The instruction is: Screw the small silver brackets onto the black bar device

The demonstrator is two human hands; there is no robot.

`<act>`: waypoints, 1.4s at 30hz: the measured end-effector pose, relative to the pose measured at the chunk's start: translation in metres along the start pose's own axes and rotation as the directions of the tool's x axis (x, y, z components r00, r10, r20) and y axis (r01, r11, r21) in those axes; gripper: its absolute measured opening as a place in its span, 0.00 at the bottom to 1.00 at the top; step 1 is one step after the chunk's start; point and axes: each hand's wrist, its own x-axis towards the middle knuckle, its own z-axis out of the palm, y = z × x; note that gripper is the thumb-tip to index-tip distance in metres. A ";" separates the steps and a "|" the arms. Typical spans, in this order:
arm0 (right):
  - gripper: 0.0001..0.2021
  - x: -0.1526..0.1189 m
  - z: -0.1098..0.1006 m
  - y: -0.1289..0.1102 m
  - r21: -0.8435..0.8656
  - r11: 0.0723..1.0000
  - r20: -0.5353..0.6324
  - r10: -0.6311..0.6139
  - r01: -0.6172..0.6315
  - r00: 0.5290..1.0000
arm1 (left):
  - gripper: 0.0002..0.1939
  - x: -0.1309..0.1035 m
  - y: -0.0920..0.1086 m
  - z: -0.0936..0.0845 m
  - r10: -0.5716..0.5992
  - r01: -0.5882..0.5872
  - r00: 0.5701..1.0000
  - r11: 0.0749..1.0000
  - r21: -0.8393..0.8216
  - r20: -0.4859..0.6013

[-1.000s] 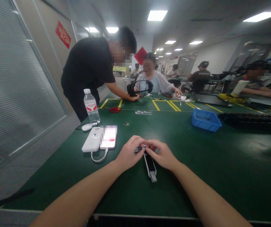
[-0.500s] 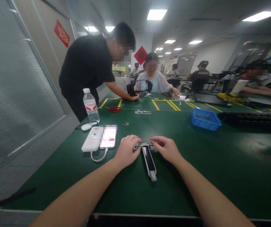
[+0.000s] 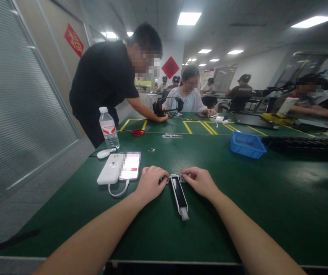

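Note:
A slim white-framed piece with a long black face (image 3: 179,193) lies on the green table, with a grey tab (image 3: 184,214) at its near end. Across its far end runs a small metal bracket (image 3: 183,178), largely covered by fingers. My left hand (image 3: 152,184) is closed in a pinch on the bracket's left end. At the opposite end, my right hand (image 3: 201,181) pinches the bracket between thumb and fingers. The exact fingertip contact is too small to see clearly.
To the left are a white power bank (image 3: 108,170), a lit phone (image 3: 130,166) and a water bottle (image 3: 109,129). A blue bin (image 3: 248,145) stands right of centre. Red-handled scissors (image 3: 138,133) and small metal parts (image 3: 151,150) lie beyond my hands. Co-workers occupy the far side.
My fingers have closed in on both ends of the bracket, covering more of it. The seated person across the table has turned their head to the right.

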 end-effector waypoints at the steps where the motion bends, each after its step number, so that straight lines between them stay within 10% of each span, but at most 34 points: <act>1: 0.09 0.000 0.000 0.001 -0.007 1.000 0.002 -0.002 0.002 1.000 | 0.07 0.000 0.000 0.000 -0.002 0.002 1.000 1.000 0.002 0.002; 42: 0.07 0.001 0.007 0.004 0.075 0.997 0.033 0.004 -0.006 0.999 | 0.07 0.001 -0.005 0.005 -0.006 0.006 1.000 1.000 -0.011 0.004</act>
